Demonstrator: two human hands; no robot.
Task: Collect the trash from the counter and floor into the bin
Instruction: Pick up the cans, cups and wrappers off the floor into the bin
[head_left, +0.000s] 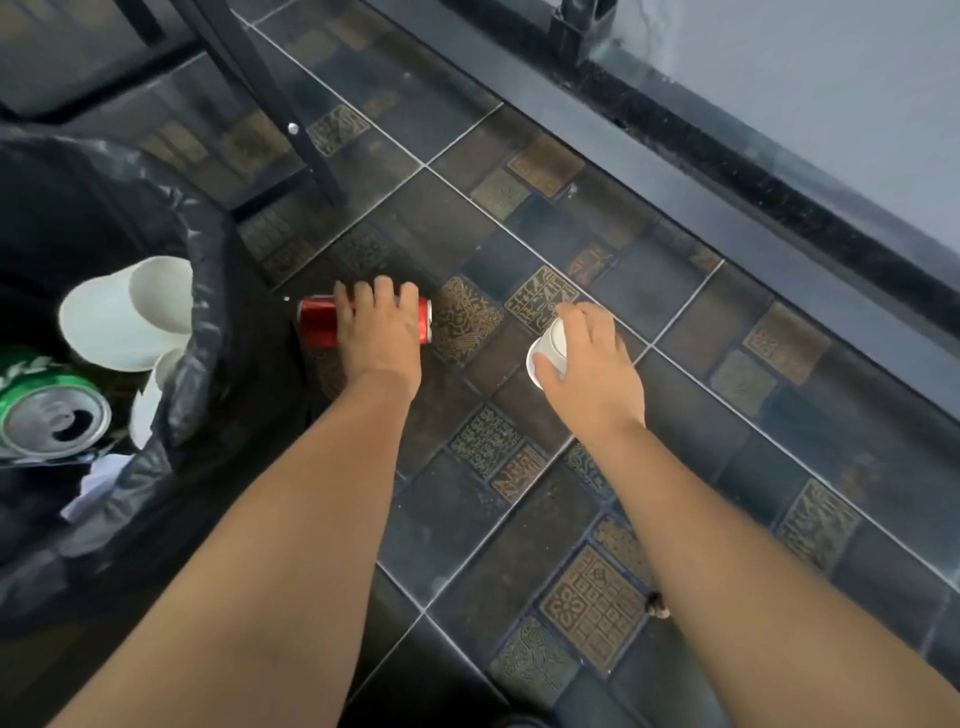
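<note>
Red can (318, 321) under left hand (382, 332) fingers, right hand (592, 358) grasping white cup (548, 353)

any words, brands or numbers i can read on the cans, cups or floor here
No text can be read here.
Red can under the left hand: lettering hidden by the hand or blurred.
Green can in the bin: white marks, too blurred to read.
White cup in the right hand: plain.
Floor tiles: script-like relief patterns, not readable as words.

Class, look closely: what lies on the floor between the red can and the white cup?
Nothing but bare patterned floor tile separates the red can from the white cup, as the head view shows.
</note>
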